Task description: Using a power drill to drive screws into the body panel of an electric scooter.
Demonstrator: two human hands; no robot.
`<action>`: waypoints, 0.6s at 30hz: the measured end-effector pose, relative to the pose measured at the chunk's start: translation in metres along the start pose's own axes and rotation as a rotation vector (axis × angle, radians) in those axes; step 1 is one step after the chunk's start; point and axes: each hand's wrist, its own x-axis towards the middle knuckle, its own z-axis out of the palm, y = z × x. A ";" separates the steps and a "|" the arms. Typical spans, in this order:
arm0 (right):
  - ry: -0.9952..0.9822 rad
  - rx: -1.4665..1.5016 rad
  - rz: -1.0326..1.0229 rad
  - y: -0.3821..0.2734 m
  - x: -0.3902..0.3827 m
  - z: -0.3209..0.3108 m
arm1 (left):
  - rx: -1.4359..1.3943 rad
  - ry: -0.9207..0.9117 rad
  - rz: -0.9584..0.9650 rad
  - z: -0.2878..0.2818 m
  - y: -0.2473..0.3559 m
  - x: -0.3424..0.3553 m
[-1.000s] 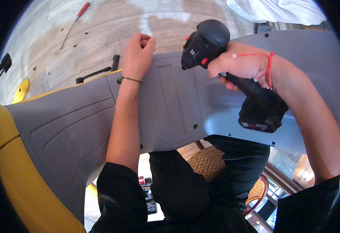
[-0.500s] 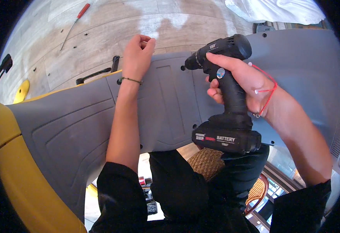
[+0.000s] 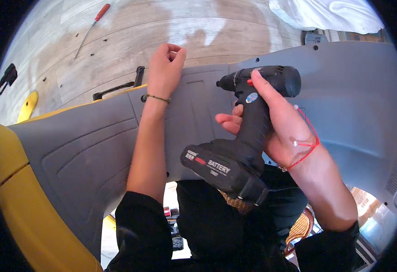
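Drill over gray panel | right grip: round handle | left grip: curled, holding unclear, across far edge

- Between the left grip and the drill, a gap lay open over the grey panel.
- A black bracket obstructed the left grip's left.
- Below the right grip, battery and legs blocked passage.

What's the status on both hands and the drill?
Right hand gripping black drill, nose pointing left. Left hand loosely curled, any contents hidden. Left forearm across gray panel.
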 end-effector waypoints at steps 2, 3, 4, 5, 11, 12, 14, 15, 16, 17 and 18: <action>0.043 -0.024 0.011 0.001 0.000 -0.003 | 0.003 0.003 -0.009 0.000 0.001 0.001; 0.065 -0.036 0.016 0.002 0.000 -0.004 | -0.001 0.003 -0.017 0.000 0.001 0.001; 0.074 -0.044 0.017 0.003 0.001 -0.006 | -0.006 0.004 -0.023 0.001 0.001 0.001; 0.086 -0.052 0.020 0.003 0.001 -0.007 | -0.012 0.009 -0.018 0.001 0.001 0.002; 0.129 -0.121 0.026 0.006 0.001 -0.017 | -0.047 0.020 -0.012 0.004 -0.001 0.001; 0.131 -0.139 0.029 0.005 0.001 -0.018 | -0.049 0.020 -0.005 0.004 -0.001 0.001; 0.145 -0.178 0.016 0.004 0.000 -0.019 | -0.046 0.022 0.003 0.004 -0.001 0.001; 0.125 -0.190 0.002 0.003 -0.001 -0.019 | -0.040 0.021 0.003 0.004 -0.001 0.001; 0.137 -0.237 0.003 0.001 -0.001 -0.019 | -0.035 0.021 0.004 0.004 -0.001 0.002; 0.122 -0.275 -0.002 -0.001 0.000 -0.020 | -0.034 0.023 0.006 0.004 0.000 0.002; 0.102 -0.308 -0.009 -0.003 0.001 -0.020 | -0.033 0.025 0.009 0.004 0.001 0.002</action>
